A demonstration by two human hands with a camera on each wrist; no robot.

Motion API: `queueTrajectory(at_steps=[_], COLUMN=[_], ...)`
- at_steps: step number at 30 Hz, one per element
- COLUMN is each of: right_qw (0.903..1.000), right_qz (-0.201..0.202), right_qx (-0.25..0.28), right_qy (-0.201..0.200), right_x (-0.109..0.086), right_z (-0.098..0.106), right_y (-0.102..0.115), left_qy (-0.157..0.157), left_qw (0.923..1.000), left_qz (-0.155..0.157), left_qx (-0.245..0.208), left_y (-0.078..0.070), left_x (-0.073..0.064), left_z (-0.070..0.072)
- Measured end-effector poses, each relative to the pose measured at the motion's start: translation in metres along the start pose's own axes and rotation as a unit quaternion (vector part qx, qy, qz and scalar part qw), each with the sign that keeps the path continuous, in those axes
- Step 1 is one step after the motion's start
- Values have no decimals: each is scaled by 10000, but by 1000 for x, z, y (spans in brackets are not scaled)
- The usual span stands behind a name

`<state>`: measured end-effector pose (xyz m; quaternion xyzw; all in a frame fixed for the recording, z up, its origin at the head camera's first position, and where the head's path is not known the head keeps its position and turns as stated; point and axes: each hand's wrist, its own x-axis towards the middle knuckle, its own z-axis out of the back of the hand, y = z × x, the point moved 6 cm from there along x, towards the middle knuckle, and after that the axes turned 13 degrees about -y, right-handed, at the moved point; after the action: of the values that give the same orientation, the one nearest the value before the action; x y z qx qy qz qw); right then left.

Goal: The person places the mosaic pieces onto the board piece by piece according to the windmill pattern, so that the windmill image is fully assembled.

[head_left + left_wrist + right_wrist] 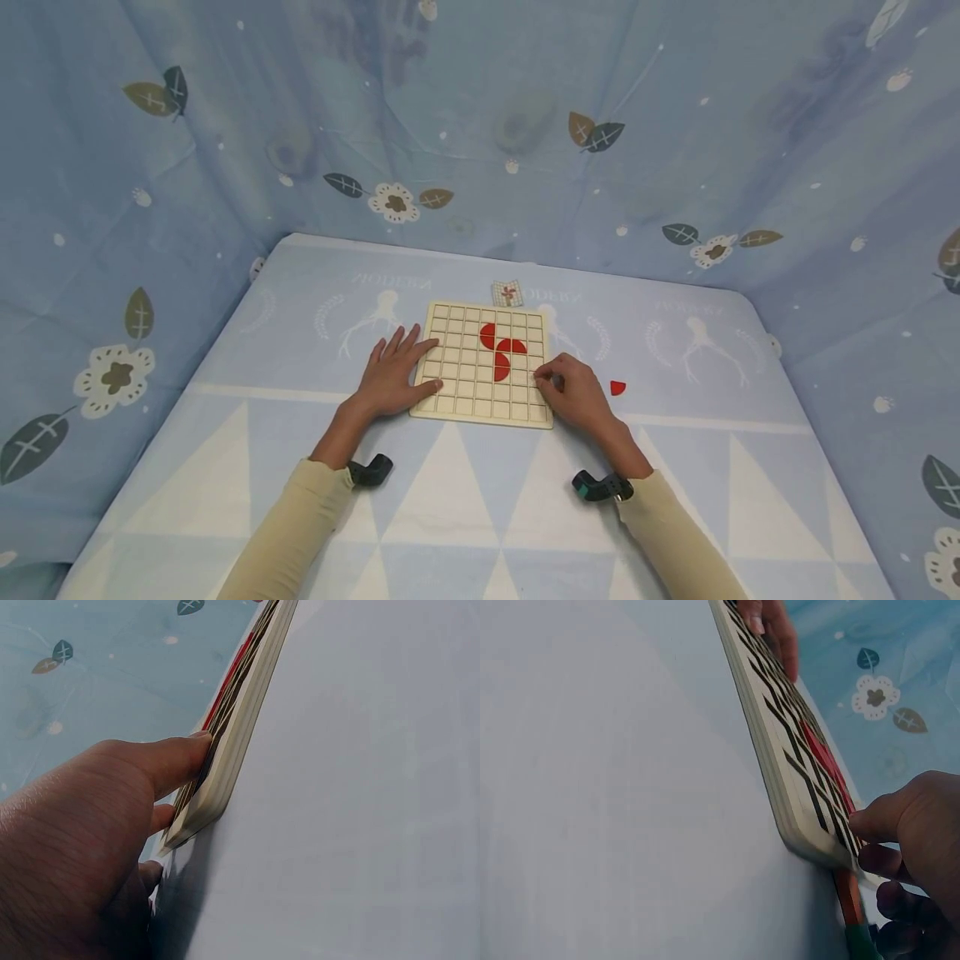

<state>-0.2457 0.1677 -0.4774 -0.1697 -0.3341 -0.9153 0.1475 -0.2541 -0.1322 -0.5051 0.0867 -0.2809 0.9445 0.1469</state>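
A pale wooden grid board [457, 389] lies on the table, with red rounded pieces [502, 367] set in its squares. My left hand [392, 379] spreads over the left edge, its thumb and fingertips resting on the board; its thumb [180, 759] shows on the grid in the left wrist view. At the right edge is my right hand [576, 394], fingers bent and the tips of thumb and forefinger close together over the border. Whether a small piece sits between those fingertips I cannot tell. One loose red quarter-round piece [617, 387] lies just right of that hand.
A small card [507, 293] with a red pinwheel on a grid stands behind the board's far edge. The patterned tablecloth [450, 517] covers the table, and blue printed curtains [480, 125] hang round its back and sides. Each wrist wears a dark camera mount [371, 471].
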Motion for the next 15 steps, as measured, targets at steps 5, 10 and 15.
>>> queueTrajectory(at_steps=[5,10,15], right_qw=[9997,9984,9949], right_qz=[-137,-370,-622], right_qx=[-191,-422,-798], right_qy=[-116,-104,-12], right_x=[-5,-7,-11], right_z=[18,36,53], right_y=[-15,-27,-40], left_qy=[9,52,56], left_qw=[10000,9999,9999], left_qz=[-7,52,49], left_qx=[43,108,103], left_y=[-1,-2,-3], left_x=[0,1,1], left_z=[0,1,0])
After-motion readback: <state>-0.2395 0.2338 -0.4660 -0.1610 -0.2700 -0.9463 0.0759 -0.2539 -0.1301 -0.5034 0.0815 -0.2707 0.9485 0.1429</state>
